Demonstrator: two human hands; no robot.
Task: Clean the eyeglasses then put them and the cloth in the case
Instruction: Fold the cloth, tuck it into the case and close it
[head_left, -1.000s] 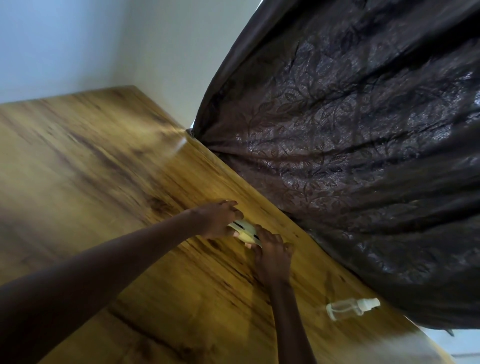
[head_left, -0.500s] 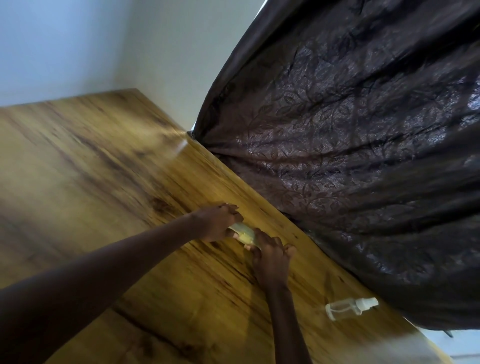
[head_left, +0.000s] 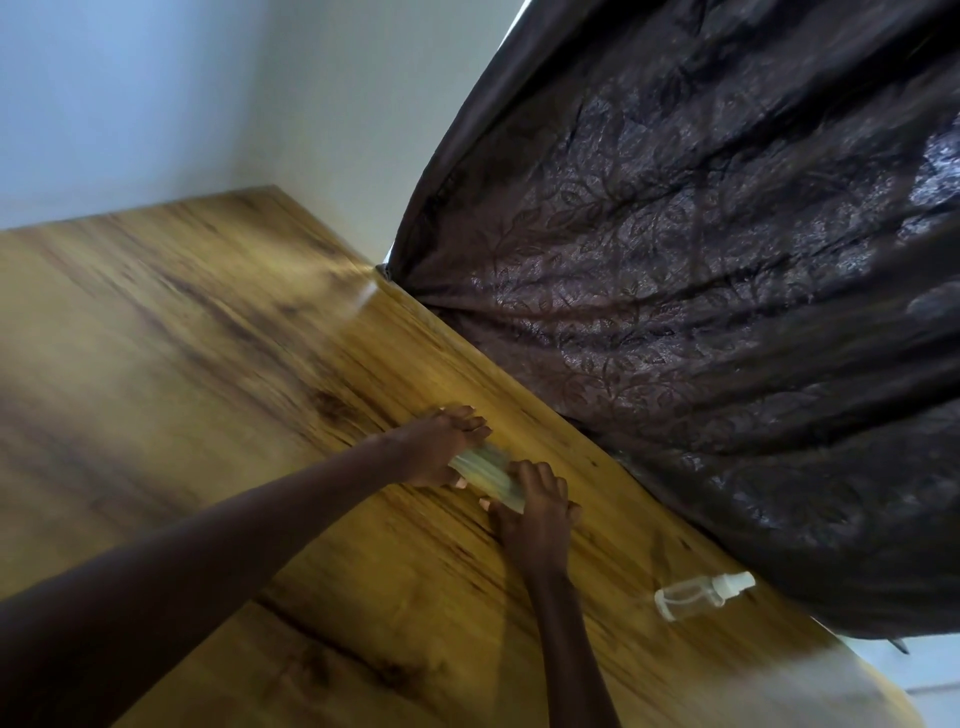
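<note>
Near the far edge of the wooden table (head_left: 197, 364) with brown grain: two bare hands meeting over one small pale yellow-green elongated object (head_left: 483, 469), blurred, probably the eyeglass case or the cloth; cannot tell which. Lying on the table top or just above it, contact with the wood not clear. Long axis running diagonal, from upper left to lower right, roughly parallel to the table's far edge beside the curtain. One end hidden under the left hand (head_left: 441, 447), other end hidden under the right hand (head_left: 535, 514).

Left hand reaching in from the lower left on a long bare forearm, fingers curled over the upper left end of the pale object, thumb side toward the camera, grasping it. Right hand coming up from the bottom of the view, fingers bent over the lower right end, also gripping the same object. Both hands touching it, and almost touching each other.

No eyeglasses clearly visible; perhaps inside the hands, cannot say.

To the right, well apart from the hands: small clear plastic spray bottle (head_left: 701, 597) with a white cap, lying on its side on the table, cap pointing to the right and slightly up, toward the curtain.

Behind the table edge: dark brown curtain (head_left: 701, 312) with a shiny leaf pattern, hanging in deep folds, filling the right part of the view. Upper left: plain pale wall (head_left: 182, 104).
</note>
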